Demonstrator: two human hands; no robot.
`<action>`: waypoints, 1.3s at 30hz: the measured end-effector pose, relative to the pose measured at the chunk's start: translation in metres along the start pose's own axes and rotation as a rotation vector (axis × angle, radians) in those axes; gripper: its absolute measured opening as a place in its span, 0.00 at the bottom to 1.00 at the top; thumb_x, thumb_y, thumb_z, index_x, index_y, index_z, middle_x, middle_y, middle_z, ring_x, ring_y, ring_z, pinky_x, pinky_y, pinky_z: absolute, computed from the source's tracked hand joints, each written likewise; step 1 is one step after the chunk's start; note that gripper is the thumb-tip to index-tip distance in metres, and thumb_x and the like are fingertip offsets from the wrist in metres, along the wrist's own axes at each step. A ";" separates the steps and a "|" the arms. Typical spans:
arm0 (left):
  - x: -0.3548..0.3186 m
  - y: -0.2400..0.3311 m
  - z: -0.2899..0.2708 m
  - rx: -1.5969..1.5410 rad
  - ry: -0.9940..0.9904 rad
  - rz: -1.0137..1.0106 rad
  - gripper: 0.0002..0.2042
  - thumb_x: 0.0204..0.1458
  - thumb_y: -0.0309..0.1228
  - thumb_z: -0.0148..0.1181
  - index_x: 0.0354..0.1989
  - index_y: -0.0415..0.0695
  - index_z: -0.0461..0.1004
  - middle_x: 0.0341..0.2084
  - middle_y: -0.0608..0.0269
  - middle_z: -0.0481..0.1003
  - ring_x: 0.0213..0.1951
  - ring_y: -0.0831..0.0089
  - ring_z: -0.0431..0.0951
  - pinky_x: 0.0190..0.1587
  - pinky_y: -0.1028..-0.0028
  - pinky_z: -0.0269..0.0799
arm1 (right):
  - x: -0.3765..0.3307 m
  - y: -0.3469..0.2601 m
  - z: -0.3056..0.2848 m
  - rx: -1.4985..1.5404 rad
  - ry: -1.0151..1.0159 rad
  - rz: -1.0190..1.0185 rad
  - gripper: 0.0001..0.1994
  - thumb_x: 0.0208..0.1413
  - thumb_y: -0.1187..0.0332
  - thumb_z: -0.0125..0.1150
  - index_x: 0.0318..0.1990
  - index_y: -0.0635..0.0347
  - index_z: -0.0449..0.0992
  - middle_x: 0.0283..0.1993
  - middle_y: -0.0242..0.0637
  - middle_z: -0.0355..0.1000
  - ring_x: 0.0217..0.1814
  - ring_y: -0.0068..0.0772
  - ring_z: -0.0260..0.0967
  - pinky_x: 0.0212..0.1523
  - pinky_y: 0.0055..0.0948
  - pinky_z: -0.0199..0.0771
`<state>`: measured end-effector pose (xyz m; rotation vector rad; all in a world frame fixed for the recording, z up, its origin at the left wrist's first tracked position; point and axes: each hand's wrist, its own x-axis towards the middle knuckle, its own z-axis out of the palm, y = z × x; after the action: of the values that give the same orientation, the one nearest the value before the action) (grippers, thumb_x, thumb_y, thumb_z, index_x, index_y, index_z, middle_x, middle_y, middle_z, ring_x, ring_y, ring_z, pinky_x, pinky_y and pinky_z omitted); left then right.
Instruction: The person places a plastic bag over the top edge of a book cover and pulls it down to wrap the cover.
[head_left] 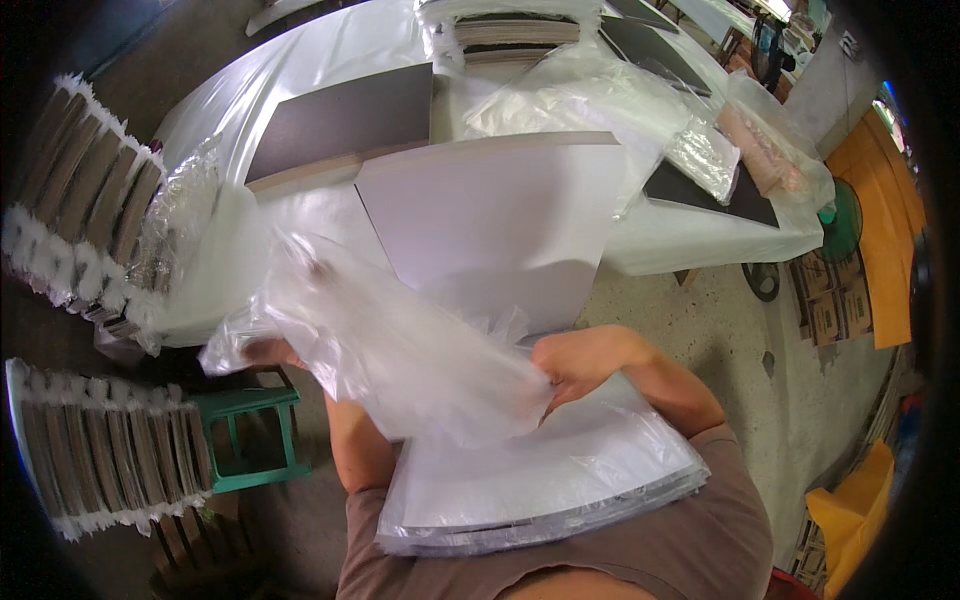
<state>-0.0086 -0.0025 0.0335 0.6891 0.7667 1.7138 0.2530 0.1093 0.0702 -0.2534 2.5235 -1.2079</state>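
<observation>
Head view: I've got a thin, crumpled clear plastic bag [400,350] at centre frame, above the lap. Right hand [575,362] has its edge pinched. Left hand [270,352] is at centre left, half hidden by film; can't tell if it's gripping or just inside/behind.

Risks, my read: film is limp and folded, so a hard pull on that one pinch could tear it or slip it loose. Big white rectangular flat panel [490,220] at upper centre lies on the white-plastic-covered counter [690,245], near end apparently past the edge; a forearm knock could tip or scuff it. Loose pile of clear-sleeved white sheets [540,490] on the lap, lower centre: slick sleeves, tilted thighs, could slide off.
</observation>
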 end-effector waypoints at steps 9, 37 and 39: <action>-0.011 -0.027 -0.010 0.013 0.017 -0.062 0.09 0.39 0.27 0.52 0.32 0.41 0.69 0.20 0.64 0.67 0.23 0.77 0.67 0.27 0.79 0.65 | -0.035 0.018 -0.041 1.095 0.844 -0.798 0.25 0.38 0.57 0.64 0.42 0.63 0.67 0.32 0.36 0.69 0.20 0.24 0.66 0.23 0.19 0.67; 0.055 0.027 0.038 1.099 0.152 1.052 0.10 0.34 0.19 0.57 0.29 0.37 0.71 0.26 0.58 0.69 0.31 0.70 0.70 0.33 0.74 0.68 | -0.043 0.005 -0.052 -0.744 1.923 0.331 0.13 0.34 0.87 0.52 0.30 0.62 0.71 0.27 0.32 0.67 0.23 0.20 0.59 0.22 0.17 0.58; 0.040 0.040 0.052 0.856 0.260 0.552 0.07 0.38 0.26 0.56 0.27 0.37 0.70 0.24 0.57 0.71 0.32 0.73 0.70 0.31 0.77 0.65 | -0.052 -0.007 -0.048 -0.505 1.857 0.376 0.12 0.34 0.86 0.51 0.30 0.62 0.71 0.27 0.31 0.67 0.26 0.21 0.63 0.28 0.18 0.62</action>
<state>-0.0025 0.0358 0.0996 1.3657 1.6505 1.9603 0.2837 0.1549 0.1147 2.0276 3.7881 -0.4678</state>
